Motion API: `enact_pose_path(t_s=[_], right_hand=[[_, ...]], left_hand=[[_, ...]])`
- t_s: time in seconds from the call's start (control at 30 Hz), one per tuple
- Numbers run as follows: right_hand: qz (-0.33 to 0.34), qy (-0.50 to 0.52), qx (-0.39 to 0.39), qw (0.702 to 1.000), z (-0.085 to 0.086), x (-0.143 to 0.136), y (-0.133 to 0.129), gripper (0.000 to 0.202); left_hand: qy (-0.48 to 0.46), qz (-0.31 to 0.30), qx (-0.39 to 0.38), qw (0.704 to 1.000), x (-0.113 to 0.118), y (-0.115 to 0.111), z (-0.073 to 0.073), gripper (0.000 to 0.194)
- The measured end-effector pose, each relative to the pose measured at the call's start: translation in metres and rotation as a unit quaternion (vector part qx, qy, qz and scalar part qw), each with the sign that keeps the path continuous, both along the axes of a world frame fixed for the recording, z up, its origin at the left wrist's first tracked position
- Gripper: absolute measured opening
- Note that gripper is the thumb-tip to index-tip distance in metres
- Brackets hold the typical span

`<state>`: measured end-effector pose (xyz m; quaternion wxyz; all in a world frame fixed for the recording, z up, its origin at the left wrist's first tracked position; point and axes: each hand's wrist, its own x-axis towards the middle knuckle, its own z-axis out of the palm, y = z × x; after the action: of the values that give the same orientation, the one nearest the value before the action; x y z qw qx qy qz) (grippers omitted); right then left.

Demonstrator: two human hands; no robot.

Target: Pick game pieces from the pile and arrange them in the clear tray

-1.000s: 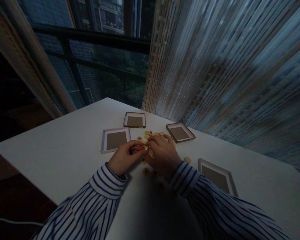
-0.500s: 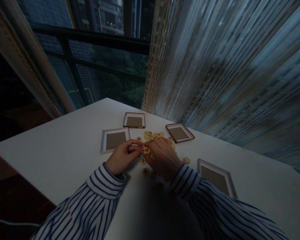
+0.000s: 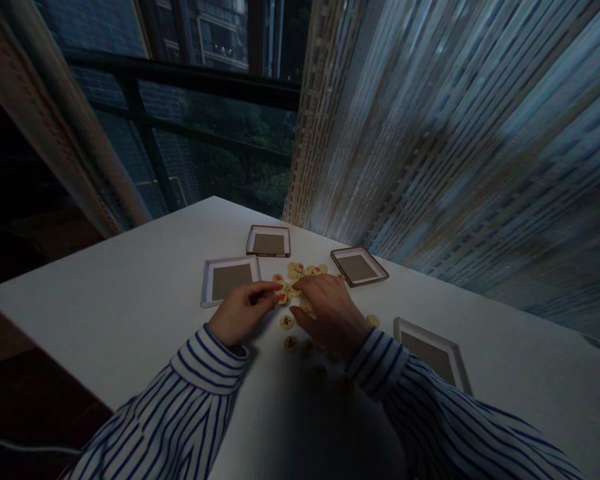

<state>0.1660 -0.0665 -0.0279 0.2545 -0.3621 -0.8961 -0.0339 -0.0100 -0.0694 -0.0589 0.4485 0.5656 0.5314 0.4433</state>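
Observation:
My left hand (image 3: pixel 241 312) pinches a round Chinese chess piece (image 3: pixel 282 299) with a red character between thumb and fingers. To its right, my right hand (image 3: pixel 333 312) hovers over the pile, thumb and fingers apart, holding nothing that I can see. Pale round chess pieces (image 3: pixel 309 270) are heaped just beyond both hands, some showing red marks. A piece with a black character (image 3: pixel 287 323) lies face up below the fingertips. Nearer to me, another dark-marked piece (image 3: pixel 291 343) sits in shadow beside several more. Part of the pile is hidden beneath my right hand.
Around the pieces on the white table (image 3: pixel 145 293) lie shallow box halves: a white-rimmed one (image 3: pixel 206 283) at left, a brown-edged one (image 3: pixel 269 228) behind, another brown-edged one (image 3: pixel 375 280) at back right, and a white-rimmed one (image 3: pixel 460 360) at right. Curtains (image 3: pixel 405 133) hang beyond the table.
The red-marked piece, before between both hands, is now in my left hand alone, slightly lower left. My right hand has drawn back right and its fingers have parted.

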Motion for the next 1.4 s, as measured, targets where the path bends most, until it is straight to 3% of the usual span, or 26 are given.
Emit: enact_pose_path(t_s=[0.3,0.7,1.1,1.4], right_hand=[[-0.071,-0.019,0.000,0.997,0.007,0.034,0.000,0.024],[-0.123,-0.064,-0.047,0.989,-0.004,0.060,0.001,0.022],[-0.144,-0.112,-0.101,0.978,-0.013,0.063,0.000,0.026],[-0.146,-0.120,-0.105,0.976,-0.014,0.067,0.000,0.025]], left_hand=[[0.185,-0.054,-0.012,0.981,-0.005,0.003,-0.009,0.033],[0.322,-0.067,0.032,0.944,-0.002,0.003,-0.013,0.036],[0.373,-0.062,0.025,0.925,0.003,0.001,-0.009,0.037],[0.350,-0.065,0.054,0.933,0.000,0.000,-0.011,0.038]])
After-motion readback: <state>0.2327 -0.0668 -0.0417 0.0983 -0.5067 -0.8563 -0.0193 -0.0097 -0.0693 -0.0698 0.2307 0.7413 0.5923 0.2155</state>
